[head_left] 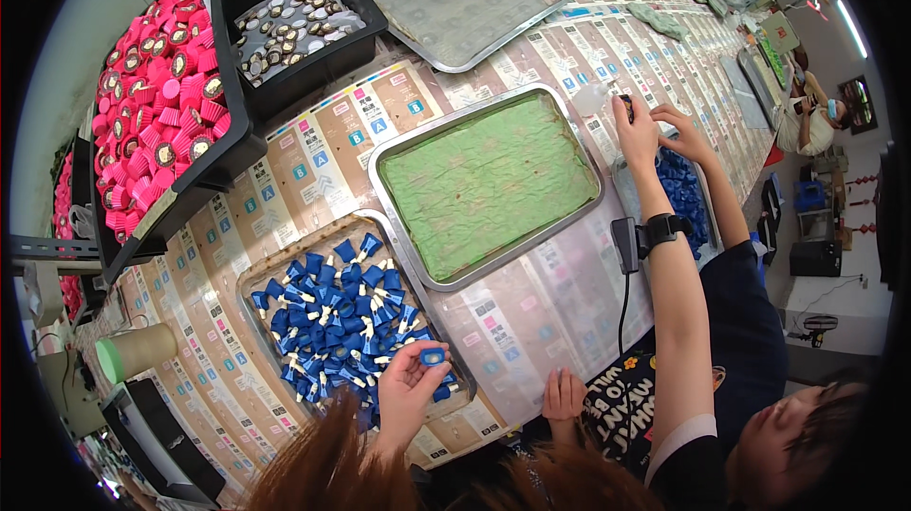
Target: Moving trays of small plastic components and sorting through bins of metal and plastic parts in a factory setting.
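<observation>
My left hand (410,395) pinches a small blue piece (433,356) with a pale centre between thumb and fingers. It hovers over the near right corner of a metal tray (454,359) heaped with blue pieces (332,312), several of which have cream-coloured ends. Its wrist is partly covered by hanging brown hair. At the table's near edge, my right hand (565,395) rests with fingers stretched out, holding nothing that I can see. Directly beyond lies a metal tray (438,280) lined with a wrinkled green sheet (489,179).
At right, a co-worker's hands (638,131) meet around a small dark item; a wrist device (655,234) trails a cable. Beside them sits a blue-filled tray (678,193). Black bins (242,122) hold pink fluted cups (161,112) and small round pieces (294,22). A grey tray (465,3) lies beyond.
</observation>
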Motion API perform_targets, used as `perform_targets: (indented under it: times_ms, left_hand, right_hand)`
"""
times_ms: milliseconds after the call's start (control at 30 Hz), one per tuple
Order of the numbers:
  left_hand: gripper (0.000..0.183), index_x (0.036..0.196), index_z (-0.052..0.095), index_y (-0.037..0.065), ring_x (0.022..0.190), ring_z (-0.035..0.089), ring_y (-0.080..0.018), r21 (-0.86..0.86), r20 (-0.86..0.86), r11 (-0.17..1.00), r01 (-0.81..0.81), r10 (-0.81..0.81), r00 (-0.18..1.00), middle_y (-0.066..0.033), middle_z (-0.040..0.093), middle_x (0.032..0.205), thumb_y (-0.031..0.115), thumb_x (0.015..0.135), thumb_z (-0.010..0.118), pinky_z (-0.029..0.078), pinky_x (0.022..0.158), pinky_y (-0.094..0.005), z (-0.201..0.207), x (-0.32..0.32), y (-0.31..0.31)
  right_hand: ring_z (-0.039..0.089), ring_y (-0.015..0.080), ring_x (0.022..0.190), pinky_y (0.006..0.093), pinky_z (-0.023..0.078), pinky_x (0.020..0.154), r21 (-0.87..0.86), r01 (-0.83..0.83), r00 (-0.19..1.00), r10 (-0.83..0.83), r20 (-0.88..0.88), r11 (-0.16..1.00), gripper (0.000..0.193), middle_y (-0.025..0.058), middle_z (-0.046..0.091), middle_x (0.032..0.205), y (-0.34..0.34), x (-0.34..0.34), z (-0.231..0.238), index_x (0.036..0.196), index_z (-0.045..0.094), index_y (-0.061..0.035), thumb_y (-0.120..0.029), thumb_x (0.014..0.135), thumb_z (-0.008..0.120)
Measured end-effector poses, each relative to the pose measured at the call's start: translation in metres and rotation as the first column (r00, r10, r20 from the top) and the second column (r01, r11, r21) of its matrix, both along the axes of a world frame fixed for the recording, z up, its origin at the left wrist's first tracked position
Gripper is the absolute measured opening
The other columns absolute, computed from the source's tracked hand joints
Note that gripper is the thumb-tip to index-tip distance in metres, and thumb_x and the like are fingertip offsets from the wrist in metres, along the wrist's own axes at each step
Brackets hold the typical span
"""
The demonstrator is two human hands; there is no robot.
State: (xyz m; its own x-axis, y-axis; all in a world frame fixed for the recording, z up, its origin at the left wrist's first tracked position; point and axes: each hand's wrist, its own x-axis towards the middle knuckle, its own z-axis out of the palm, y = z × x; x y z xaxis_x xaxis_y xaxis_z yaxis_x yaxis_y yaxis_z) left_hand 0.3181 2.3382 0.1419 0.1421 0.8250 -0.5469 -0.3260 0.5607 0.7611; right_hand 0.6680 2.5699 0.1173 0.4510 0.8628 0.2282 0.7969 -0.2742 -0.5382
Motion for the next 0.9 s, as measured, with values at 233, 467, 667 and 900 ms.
perform_targets:
  times_ms: [233, 467, 667, 900]
  left_hand:
    - [0.024, 0.098, 0.047, -0.002, 0.085, 0.052, -0.0107, 0.01, 0.026, 1.0, 0.014, -0.015, 1.0, -0.0073, 0.054, 0.094, -0.006, 0.075, 0.052, 0.041, 0.077, -0.0212, -0.007, -0.001, 0.001]
    - [0.023, 0.097, 0.048, -0.002, 0.084, 0.052, -0.0096, 0.015, 0.022, 1.0, -0.009, 0.009, 1.0, -0.0065, 0.054, 0.091, -0.005, 0.075, 0.053, 0.041, 0.076, -0.0202, -0.002, -0.006, -0.003]
    - [0.023, 0.097, 0.048, -0.002, 0.084, 0.052, -0.0093, 0.015, 0.025, 1.0, 0.002, -0.003, 1.0, -0.0059, 0.054, 0.091, -0.004, 0.075, 0.053, 0.04, 0.076, -0.0196, -0.002, -0.007, 0.0]
    - [0.023, 0.098, 0.048, -0.002, 0.084, 0.052, -0.0092, -0.001, 0.027, 1.0, 0.009, -0.009, 1.0, -0.0059, 0.054, 0.091, -0.004, 0.075, 0.053, 0.04, 0.076, -0.0196, 0.0, -0.007, -0.001]
  right_hand:
    - [0.057, 0.0292, 0.081, 0.039, 0.042, 0.07, -0.115, 0.109, 0.989, -0.096, 0.117, 0.987, 0.044, 0.0212, 0.057, 0.083, 0.01, -0.001, 0.007, 0.091, 0.057, -0.0028, -0.04, 0.07, 0.049]
    - [0.057, 0.0292, 0.081, 0.0373, 0.042, 0.07, -0.143, 0.135, 0.986, -0.119, 0.113, 0.981, 0.046, 0.0207, 0.058, 0.085, 0.018, -0.009, 0.017, 0.094, 0.056, -0.0027, -0.041, 0.069, 0.052]
    - [0.057, 0.0292, 0.082, 0.0359, 0.042, 0.07, -0.173, 0.166, 0.982, -0.147, 0.12, 0.971, 0.048, 0.0203, 0.058, 0.086, 0.022, -0.007, 0.022, 0.096, 0.055, -0.0026, -0.042, 0.067, 0.054]
    - [0.057, 0.0292, 0.082, 0.0343, 0.043, 0.069, -0.212, 0.202, 0.976, -0.179, 0.123, 0.956, 0.052, 0.0199, 0.058, 0.088, 0.021, -0.01, 0.024, 0.098, 0.054, -0.0026, -0.043, 0.066, 0.056]
